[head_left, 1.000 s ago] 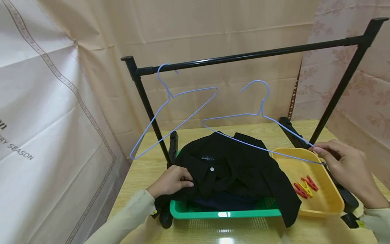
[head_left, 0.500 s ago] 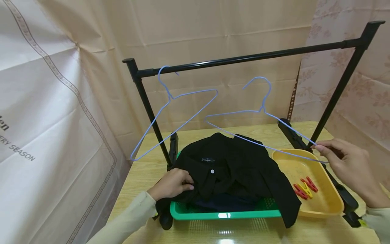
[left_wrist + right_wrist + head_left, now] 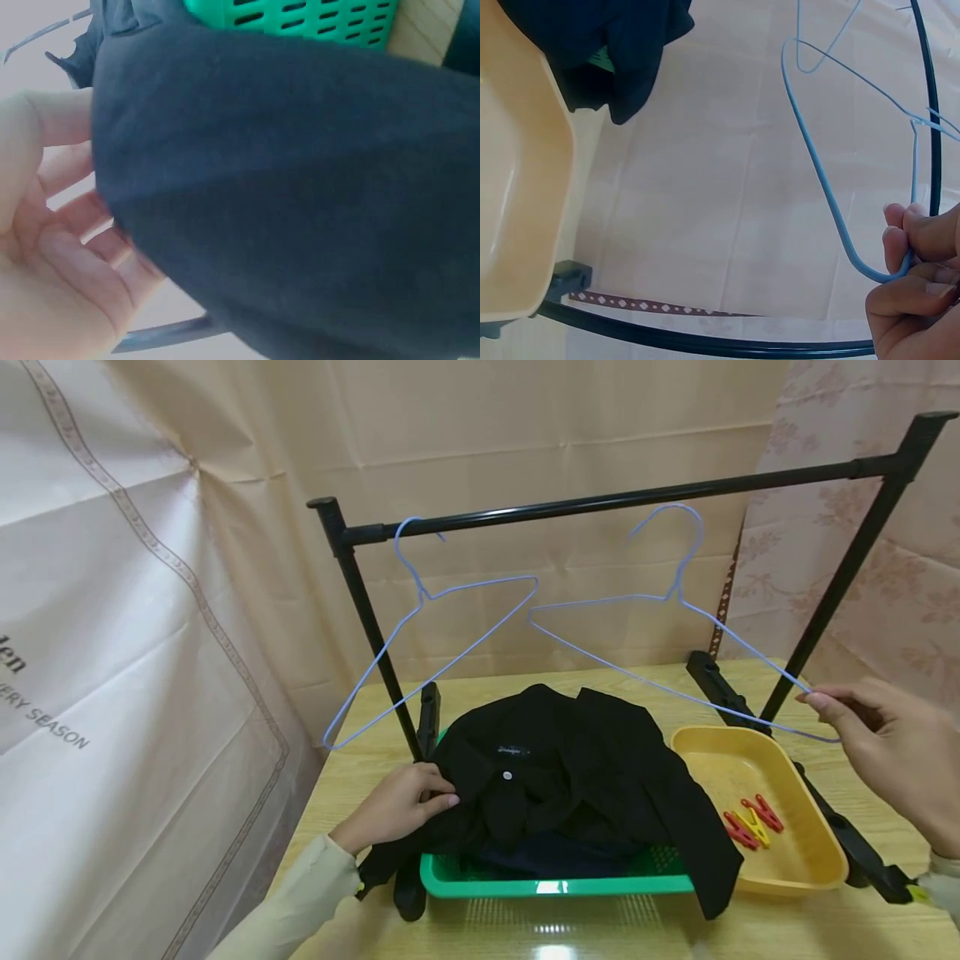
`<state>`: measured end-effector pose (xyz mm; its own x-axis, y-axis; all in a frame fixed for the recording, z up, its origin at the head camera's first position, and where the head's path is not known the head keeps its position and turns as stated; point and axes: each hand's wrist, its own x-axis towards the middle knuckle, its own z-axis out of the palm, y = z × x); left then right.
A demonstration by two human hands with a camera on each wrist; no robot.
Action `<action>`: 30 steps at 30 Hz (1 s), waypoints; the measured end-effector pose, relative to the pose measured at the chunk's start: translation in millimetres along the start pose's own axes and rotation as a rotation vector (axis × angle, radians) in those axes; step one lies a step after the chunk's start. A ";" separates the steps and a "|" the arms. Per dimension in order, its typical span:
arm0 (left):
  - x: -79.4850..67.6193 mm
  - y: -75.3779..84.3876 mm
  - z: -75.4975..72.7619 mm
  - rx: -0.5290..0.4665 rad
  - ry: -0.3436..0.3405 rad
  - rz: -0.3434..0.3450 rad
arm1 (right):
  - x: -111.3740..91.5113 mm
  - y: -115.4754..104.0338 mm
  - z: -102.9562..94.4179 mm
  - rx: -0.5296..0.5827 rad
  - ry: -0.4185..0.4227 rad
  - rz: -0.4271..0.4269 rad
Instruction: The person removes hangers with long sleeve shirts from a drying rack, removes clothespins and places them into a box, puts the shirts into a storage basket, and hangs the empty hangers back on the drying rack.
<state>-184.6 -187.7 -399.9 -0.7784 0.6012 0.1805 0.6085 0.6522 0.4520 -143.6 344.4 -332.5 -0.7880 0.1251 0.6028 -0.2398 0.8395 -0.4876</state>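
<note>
In the head view, a black button-up shirt (image 3: 600, 768) lies heaped over a green basket (image 3: 622, 885), one sleeve hanging past the front rim. My left hand (image 3: 393, 806) pinches the shirt's left edge between thumb and fingers; cloth covers some fingertips in the left wrist view. My right hand (image 3: 896, 747) grips a blue wire hanger (image 3: 678, 587) by its right corner, its hook level with the rack's bar in the head view. A second blue hanger (image 3: 422, 593) hangs by its hook near the left end of the black bar (image 3: 555, 512).
A yellow tray (image 3: 780, 887) beside the basket contains red clothespins (image 3: 763, 814) and a yellow clothespin (image 3: 753, 827). Black rack posts (image 3: 832, 581) rise on both sides, with feet on the wooden table (image 3: 622, 935). Cloth sheets (image 3: 525, 435) hang behind.
My right hand has lifted the hanger up and to the right, its hook rising to the bar's height. My left hand has shifted slightly left with the shirt's edge.
</note>
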 end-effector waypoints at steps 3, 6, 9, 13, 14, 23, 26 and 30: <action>-6.4 -2.2 -4.9 -0.010 0.041 -0.017 | 3.5 -0.8 -2.3 0.042 0.028 -0.011; -13.1 -4.8 -9.4 -0.021 0.080 -0.030 | 6.7 -0.7 -4.8 0.072 0.055 -0.032; -18.9 -6.5 -14.7 -0.037 0.104 -0.026 | 10.1 -0.1 -7.5 0.111 0.093 -0.063; -26.1 -8.3 -21.1 -0.099 0.075 -0.019 | 15.7 2.9 -10.2 0.177 0.143 -0.106; -28.0 -8.3 -22.4 -0.118 0.053 -0.019 | 17.2 4.0 -10.7 0.191 0.153 -0.117; -41.5 -7.0 -23.0 -0.262 -0.171 -0.053 | 23.5 16.4 -13.2 0.183 0.188 -0.058; -44.5 -7.5 -21.9 -0.274 -0.218 -0.085 | 24.6 17.7 -14.1 0.146 0.205 -0.051; -47.2 -7.8 -20.2 -0.246 -0.253 -0.102 | 27.1 18.3 -14.3 0.117 0.214 -0.060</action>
<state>-155.7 -230.5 -394.3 -0.7518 0.6540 -0.0845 0.4502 0.6027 0.6589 -161.2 370.7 -316.1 -0.6356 0.1965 0.7466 -0.3559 0.7836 -0.5092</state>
